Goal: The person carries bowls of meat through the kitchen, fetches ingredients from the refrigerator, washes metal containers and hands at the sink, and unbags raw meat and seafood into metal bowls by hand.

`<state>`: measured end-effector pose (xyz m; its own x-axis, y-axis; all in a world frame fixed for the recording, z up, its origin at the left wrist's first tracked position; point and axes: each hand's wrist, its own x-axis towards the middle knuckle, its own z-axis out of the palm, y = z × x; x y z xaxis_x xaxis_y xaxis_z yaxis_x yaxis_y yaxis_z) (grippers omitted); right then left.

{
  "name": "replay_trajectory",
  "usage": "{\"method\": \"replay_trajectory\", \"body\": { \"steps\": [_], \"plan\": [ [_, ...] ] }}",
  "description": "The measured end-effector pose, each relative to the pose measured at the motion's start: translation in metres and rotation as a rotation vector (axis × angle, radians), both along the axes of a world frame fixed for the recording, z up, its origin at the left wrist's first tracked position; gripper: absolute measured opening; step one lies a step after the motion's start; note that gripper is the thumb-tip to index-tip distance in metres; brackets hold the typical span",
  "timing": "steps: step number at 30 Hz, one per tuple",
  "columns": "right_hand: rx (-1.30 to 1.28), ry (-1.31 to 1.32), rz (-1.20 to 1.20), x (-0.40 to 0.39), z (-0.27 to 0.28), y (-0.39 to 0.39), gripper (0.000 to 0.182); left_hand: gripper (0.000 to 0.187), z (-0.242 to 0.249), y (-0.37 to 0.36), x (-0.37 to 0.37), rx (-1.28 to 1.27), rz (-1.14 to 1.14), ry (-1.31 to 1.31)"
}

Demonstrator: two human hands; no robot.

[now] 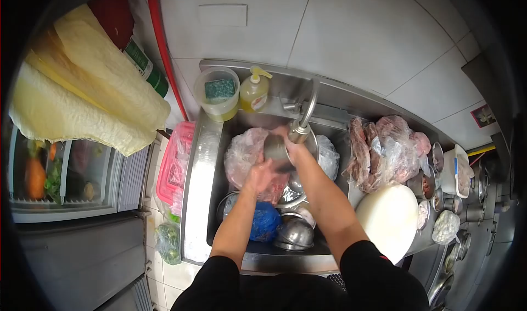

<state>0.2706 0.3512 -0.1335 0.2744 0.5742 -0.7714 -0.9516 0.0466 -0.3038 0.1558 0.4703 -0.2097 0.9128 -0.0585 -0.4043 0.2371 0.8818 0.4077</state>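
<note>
Over the sink, a metal container [276, 149] is tilted beneath the faucet [308, 113], blurred by motion. My right hand [291, 144] grips it from the upper right side. My left hand [259, 175] is closed against its lower left side, with some fingers hidden. Under my hands, meat in a clear plastic bag [237, 160] lies in the sink. A blue plastic bag [265, 222] and stacked metal bowls [295, 233] sit nearer to me. Another clear plastic bag [328, 158] rests right of the faucet.
A tub with a green sponge [219, 89] and a soap dispenser [254, 91] stand on the sink's back ledge. Bagged meat [392, 151] and a round white board [388, 221] lie to the right. A pink basket [174, 171] and a yellow cloth [88, 85] are left.
</note>
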Motion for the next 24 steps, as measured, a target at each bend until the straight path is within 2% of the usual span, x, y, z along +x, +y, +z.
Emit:
{"method": "replay_trajectory", "body": {
  "steps": [1, 2, 3, 4, 5, 6, 7, 9, 10, 11, 12, 13, 15, 16, 17, 18, 19, 20, 21, 22, 23, 24],
  "plan": [
    [-0.216, -0.010, 0.033, 0.011, -0.025, 0.010, 0.036, 0.063, -0.002, 0.000, -0.002, -0.101, -0.095, -0.060],
    [-0.287, -0.622, 0.441, 0.013, -0.049, 0.010, 0.036, 0.064, -0.004, 0.004, -0.004, -0.199, -0.192, -0.115],
    [-0.344, -1.230, 0.839, 0.007, -0.056, 0.011, 0.037, 0.061, 0.013, 0.015, 0.003, -0.297, -0.233, 0.049],
    [-0.270, -1.111, 0.990, -0.016, 0.047, 0.018, 0.031, 0.060, 0.009, 0.017, 0.004, -0.207, -0.083, 0.042],
    [-0.250, -1.048, 0.916, -0.014, 0.033, 0.017, 0.032, 0.058, 0.001, 0.015, 0.005, -0.120, 0.068, 0.033],
    [-0.233, -0.980, 0.840, -0.013, 0.018, 0.015, 0.032, 0.049, -0.015, 0.020, 0.006, -0.257, -0.027, 0.008],
    [-0.269, -0.748, 0.348, -0.021, 0.017, 0.017, 0.034, 0.047, -0.013, 0.013, 0.004, -0.170, -0.012, -0.055],
    [-0.483, -0.638, 0.013, -0.011, -0.029, 0.011, 0.040, 0.047, 0.003, 0.007, -0.003, 0.017, -0.050, -0.097],
    [-0.545, -0.791, 0.044, -0.022, 0.001, -0.003, 0.042, 0.047, 0.013, 0.005, 0.001, 0.000, -0.023, -0.121],
    [-0.515, -0.832, -0.074, -0.034, -0.005, -0.020, 0.045, 0.048, 0.020, 0.005, 0.009, -0.015, 0.005, -0.150],
    [-0.485, -0.879, -0.194, -0.045, -0.018, -0.038, 0.048, 0.050, 0.017, 0.009, 0.018, -0.027, -0.075, -0.114],
    [-0.540, -0.763, -0.421, -0.055, -0.049, -0.055, 0.053, 0.052, 0.011, 0.012, 0.031, 0.095, -0.176, -0.037],
    [-0.122, -0.373, -0.719, -0.082, -0.009, -0.104, 0.066, 0.060, -0.011, 0.005, 0.053, 0.296, -0.370, 0.059],
    [0.062, -0.240, -0.880, -0.092, 0.007, -0.119, 0.061, 0.060, 0.005, -0.003, 0.063, 0.291, -0.373, 0.054],
    [0.251, -0.103, -1.035, -0.100, 0.016, -0.130, 0.057, 0.063, 0.035, -0.015, 0.074, 0.527, -0.496, -0.050],
    [0.235, -0.115, -1.092, -0.104, 0.010, -0.138, 0.053, 0.065, 0.052, -0.023, 0.082, 0.765, -0.619, -0.158],
    [0.228, -0.209, -1.046, -0.108, 0.013, -0.138, 0.054, 0.065, 0.037, -0.025, 0.092, 0.764, -0.625, -0.167],
    [0.224, -0.303, -0.993, -0.108, 0.016, -0.134, 0.055, 0.067, 0.011, -0.023, 0.103, 0.739, -0.658, -0.049],
    [0.140, -0.374, -0.941, -0.104, 0.013, -0.125, 0.053, 0.070, 0.015, -0.019, 0.107, 0.715, -0.684, 0.071],
    [-0.329, -0.736, -0.523, -0.099, 0.009, -0.120, 0.052, 0.073, 0.020, -0.015, 0.109, 0.691, -0.707, 0.195],
    [-0.784, -1.048, -0.052, -0.093, 0.006, -0.114, 0.051, 0.071, 0.025, -0.001, 0.106, 0.622, -0.757, 0.201],
    [-0.514, -1.138, 0.323, -0.082, 0.008, -0.104, 0.046, 0.070, 0.070, 0.009, 0.095, 0.485, -0.645, 0.273]
  ]
}}
